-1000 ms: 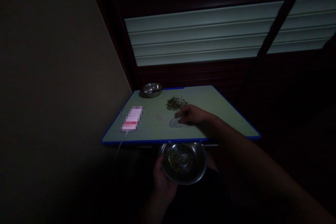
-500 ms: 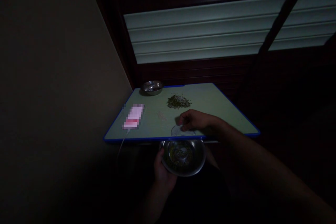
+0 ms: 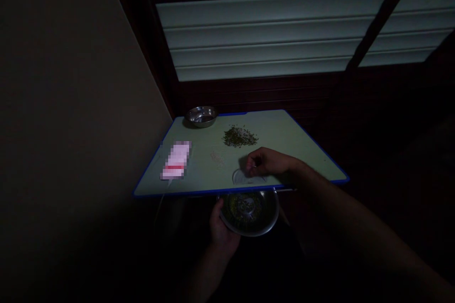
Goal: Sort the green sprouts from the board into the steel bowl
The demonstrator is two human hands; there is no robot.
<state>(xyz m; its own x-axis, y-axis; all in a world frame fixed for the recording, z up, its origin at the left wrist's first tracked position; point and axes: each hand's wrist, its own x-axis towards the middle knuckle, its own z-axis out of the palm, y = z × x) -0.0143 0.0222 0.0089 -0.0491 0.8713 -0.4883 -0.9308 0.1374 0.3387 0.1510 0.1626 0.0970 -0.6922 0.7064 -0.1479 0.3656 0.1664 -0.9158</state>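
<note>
My left hand [image 3: 223, 233] grips the left rim of a steel bowl [image 3: 272, 226], thumb over the edge. The bowl is held just below the table's near edge, with small greenish grains [image 3: 236, 206] inside. Over the near part of the table, my right hand [image 3: 266, 161] is closed, thumb and fingers pinched together; a tiny pale speck shows at the fingertips. Right beneath those fingers lies a flat, whitish, rounded piece [image 3: 240, 177], partly hidden by the hand. Farther back is a loose pile of green grains [image 3: 239, 137].
The pale green table [image 3: 291, 135] has a blue rim. A second steel bowl [image 3: 202, 117] stands at its back left corner. A blurred-out phone [image 3: 177, 160] with a cable lies at the left. Faint pale bits [image 3: 216, 157] are scattered mid-table. A wall [image 3: 88, 80] rises on the left.
My right hand has drawn back from the pile toward the near edge, and the whitish piece has shifted nearer too. My left hand keeps hold of the bowl. The view has tilted slightly.
</note>
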